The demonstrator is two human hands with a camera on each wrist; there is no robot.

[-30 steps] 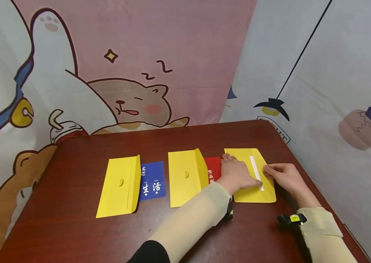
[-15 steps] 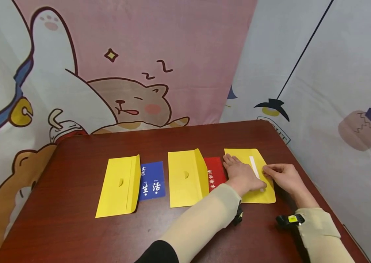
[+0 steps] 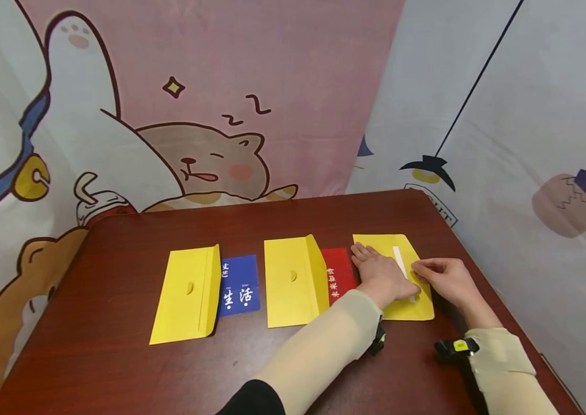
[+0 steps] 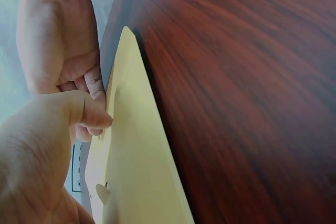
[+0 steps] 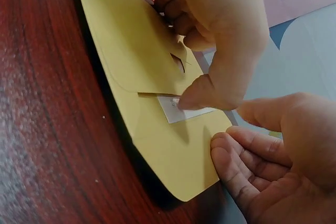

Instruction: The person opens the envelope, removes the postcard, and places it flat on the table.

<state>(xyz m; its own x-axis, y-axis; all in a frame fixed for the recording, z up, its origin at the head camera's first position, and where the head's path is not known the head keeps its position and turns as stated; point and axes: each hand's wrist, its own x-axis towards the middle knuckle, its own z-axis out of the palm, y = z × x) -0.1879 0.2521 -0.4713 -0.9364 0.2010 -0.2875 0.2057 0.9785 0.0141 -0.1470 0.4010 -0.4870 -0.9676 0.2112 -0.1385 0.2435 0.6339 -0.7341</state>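
Note:
A yellow envelope [image 3: 376, 240] lies at the right with its flap [image 5: 176, 163] spread out toward the right. A white adhesive strip [image 3: 399, 259] runs near the flap's fold. My left hand [image 3: 380, 278] rests on this envelope with fingers stretched toward its far left corner. Its thumb presses on the white strip, as the right wrist view shows. My right hand [image 3: 446, 279] pinches at the flap's outer edge, thumb and fingertips right at the paper. In the left wrist view the envelope [image 4: 139, 166] appears edge-on, and both hands meet near the strip.
Two more yellow envelopes, one in the middle [image 3: 289, 294] and one at the left [image 3: 181, 305], lie with flaps partly raised. A red card [image 3: 338, 268] sits beside the middle one, a blue card [image 3: 240, 283] beside the left one. The brown table [image 3: 132, 369] meets printed cloth walls.
My left hand has slid slightly to the right over the envelope, uncovering more of the red card and covering more of the strip. My right hand has stayed nearly still at the flap's edge.

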